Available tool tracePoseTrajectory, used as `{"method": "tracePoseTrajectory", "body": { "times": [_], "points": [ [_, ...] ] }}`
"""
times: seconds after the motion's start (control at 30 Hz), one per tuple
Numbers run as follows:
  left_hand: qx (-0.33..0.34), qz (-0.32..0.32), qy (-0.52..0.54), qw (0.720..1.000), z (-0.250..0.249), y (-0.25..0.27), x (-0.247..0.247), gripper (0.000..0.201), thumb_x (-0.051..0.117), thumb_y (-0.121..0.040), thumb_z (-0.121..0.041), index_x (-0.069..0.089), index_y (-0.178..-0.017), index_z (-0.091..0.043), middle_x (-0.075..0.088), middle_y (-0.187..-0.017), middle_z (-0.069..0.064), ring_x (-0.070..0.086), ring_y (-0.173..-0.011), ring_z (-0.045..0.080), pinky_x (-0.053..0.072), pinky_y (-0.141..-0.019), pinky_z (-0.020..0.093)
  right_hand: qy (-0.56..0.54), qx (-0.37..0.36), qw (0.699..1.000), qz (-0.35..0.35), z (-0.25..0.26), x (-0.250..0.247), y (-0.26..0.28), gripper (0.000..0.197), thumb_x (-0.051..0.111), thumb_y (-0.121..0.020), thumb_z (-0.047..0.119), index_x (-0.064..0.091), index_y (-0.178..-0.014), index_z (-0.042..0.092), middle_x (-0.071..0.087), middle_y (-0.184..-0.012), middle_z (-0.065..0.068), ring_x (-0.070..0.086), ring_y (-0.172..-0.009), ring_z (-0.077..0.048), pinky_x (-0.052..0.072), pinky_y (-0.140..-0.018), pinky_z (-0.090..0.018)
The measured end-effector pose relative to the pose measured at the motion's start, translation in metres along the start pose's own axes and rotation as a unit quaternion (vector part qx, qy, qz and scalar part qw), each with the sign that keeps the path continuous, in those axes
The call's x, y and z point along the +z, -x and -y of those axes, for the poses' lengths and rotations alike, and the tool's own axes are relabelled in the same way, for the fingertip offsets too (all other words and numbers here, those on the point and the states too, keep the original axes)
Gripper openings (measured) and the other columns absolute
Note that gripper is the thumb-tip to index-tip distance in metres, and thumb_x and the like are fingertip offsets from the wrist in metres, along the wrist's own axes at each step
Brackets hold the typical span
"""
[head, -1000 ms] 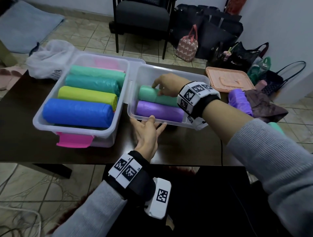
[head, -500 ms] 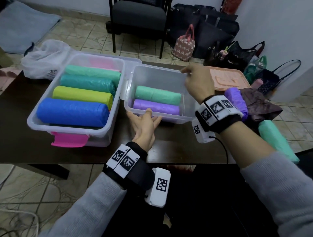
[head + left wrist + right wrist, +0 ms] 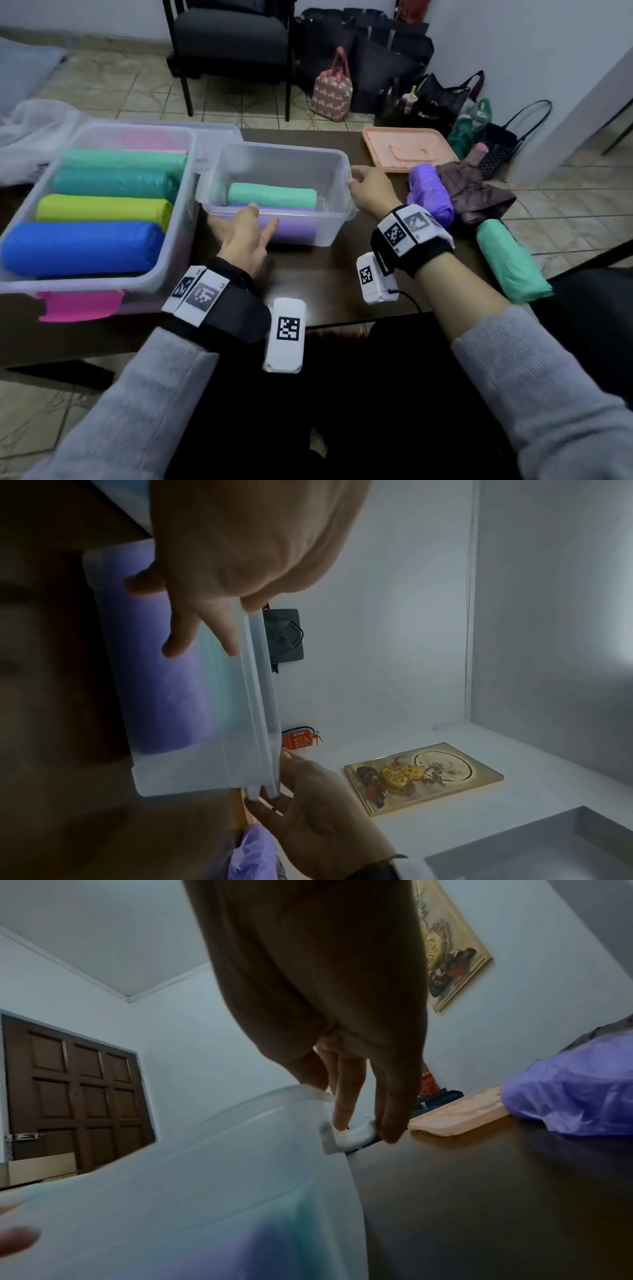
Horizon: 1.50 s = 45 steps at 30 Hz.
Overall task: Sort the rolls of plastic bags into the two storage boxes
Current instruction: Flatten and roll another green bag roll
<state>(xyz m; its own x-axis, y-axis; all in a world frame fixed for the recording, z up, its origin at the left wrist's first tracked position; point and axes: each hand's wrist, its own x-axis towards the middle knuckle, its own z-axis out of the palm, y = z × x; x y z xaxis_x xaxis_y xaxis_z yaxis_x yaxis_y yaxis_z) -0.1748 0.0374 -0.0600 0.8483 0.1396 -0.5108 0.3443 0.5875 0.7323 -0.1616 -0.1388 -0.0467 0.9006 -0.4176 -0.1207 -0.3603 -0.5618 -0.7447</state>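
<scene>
A small clear box (image 3: 281,150) holds a green roll (image 3: 272,195) and a purple roll (image 3: 294,229). My left hand (image 3: 246,233) pinches its near rim, thumb over the edge and fingers (image 3: 192,631) on the outer wall. My right hand (image 3: 368,193) holds the rim at the far right corner, fingertips (image 3: 342,1118) under the lip. To the left, a large clear box (image 3: 85,281) carries green, teal, yellow and blue rolls. On the table to the right lie a loose purple roll (image 3: 431,192) and a loose green roll (image 3: 510,263).
A pink lid (image 3: 407,150) lies at the table's far right, with a brown cloth (image 3: 479,195) beside it. A white plastic bag (image 3: 30,130) sits far left. A chair (image 3: 233,37) and several bags stand on the floor beyond the dark table (image 3: 329,274).
My right hand let go of the green roll inside the small box, came out and took hold of the box's right rim. My left hand stays at the near rim.
</scene>
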Motion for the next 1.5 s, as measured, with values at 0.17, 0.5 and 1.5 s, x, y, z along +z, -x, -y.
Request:
{"method": "tracePoseTrajectory", "body": {
  "times": [0.17,0.5,1.5],
  "points": [
    [0.005,0.015,-0.043,0.999,0.004,-0.006,-0.004,0.065,0.048,-0.095,0.001,0.012,-0.148,-0.013,0.019,-0.151,0.011,0.045,-0.119,0.033,0.052,-0.086,0.039,-0.023,0.002,1.000,0.005,-0.003,0.000,-0.001,0.039,0.045,-0.097,0.014,0.049,-0.136,0.011,0.055,-0.134,-0.008,0.053,-0.122,-0.022,0.043,-0.102,-0.033],
    [-0.035,0.041,-0.198,0.979,0.055,0.021,0.007,0.057,0.048,-0.097,-0.030,0.021,-0.142,-0.008,0.037,-0.139,0.011,0.052,-0.113,0.027,0.049,-0.086,0.040,-0.024,-0.049,0.996,0.073,-0.025,-0.011,-0.001,0.044,0.051,-0.096,0.020,0.046,-0.139,0.013,0.060,-0.128,-0.007,0.055,-0.119,-0.020,0.041,-0.105,-0.041],
    [0.190,0.230,-0.613,0.732,0.124,0.017,0.044,0.063,0.050,-0.094,-0.015,0.018,-0.147,0.001,0.029,-0.150,0.020,0.030,-0.138,0.031,0.021,-0.111,0.029,0.328,0.135,0.935,0.002,-0.125,-0.080,0.076,0.052,0.063,-0.081,0.014,0.036,-0.126,0.008,0.047,-0.130,-0.015,0.041,-0.124,-0.034,0.037,-0.099,-0.044]
  ]
}}
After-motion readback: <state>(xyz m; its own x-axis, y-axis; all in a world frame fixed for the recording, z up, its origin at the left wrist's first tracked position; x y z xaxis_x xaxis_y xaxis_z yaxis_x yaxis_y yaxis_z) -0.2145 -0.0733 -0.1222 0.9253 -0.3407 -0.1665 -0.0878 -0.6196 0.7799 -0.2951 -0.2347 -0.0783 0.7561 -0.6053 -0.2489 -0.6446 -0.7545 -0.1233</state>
